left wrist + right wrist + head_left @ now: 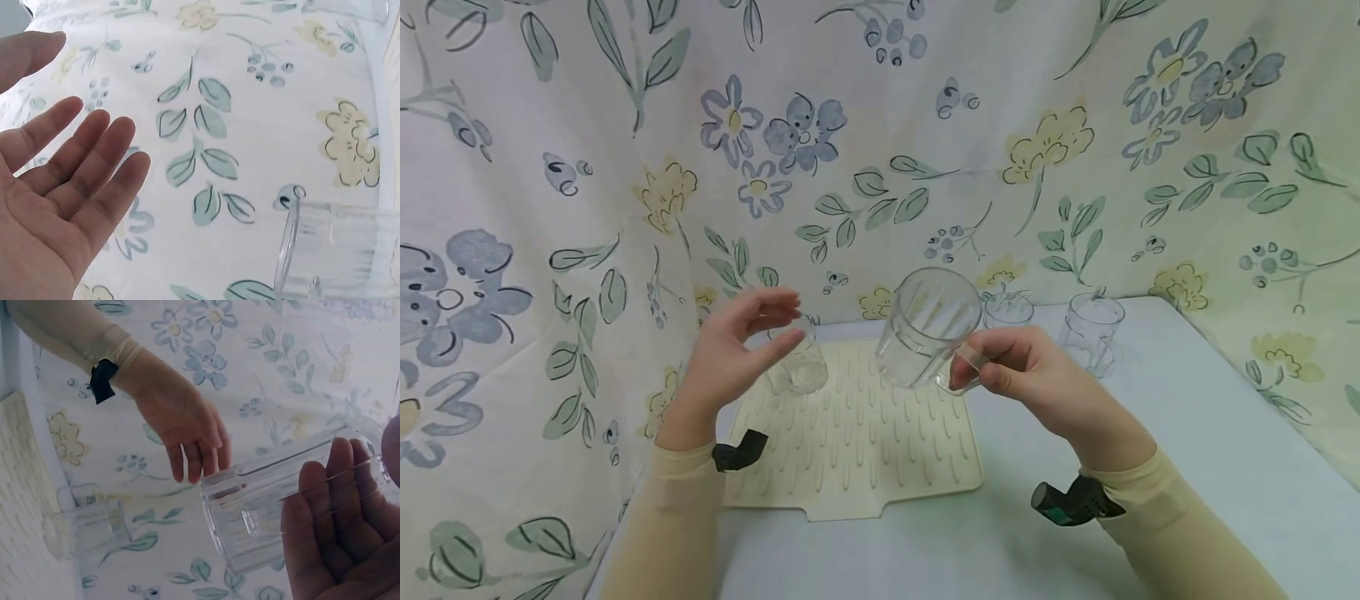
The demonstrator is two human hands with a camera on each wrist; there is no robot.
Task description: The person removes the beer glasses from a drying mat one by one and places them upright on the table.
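My right hand (1037, 371) grips a clear ribbed mug (917, 342) by its handle and holds it up over the right part of a cream drying mat (850, 433). The mug is tilted, its wide mouth facing up toward the head camera. My left hand (730, 354) hovers over the mat's left side, its fingers loosely extended and holding nothing. Partly behind that hand, a second clear mug (808, 371) stands on the mat. In the left wrist view, the palm and spread fingers (106, 162) are apart from a clear mug (337, 250).
Two more clear mugs stand on the white table (1187, 433) at the back right: one (1093, 337) in plain sight, the other (1009, 311) partly behind my right hand. A floral curtain (880, 150) hangs along the table's back and left side.
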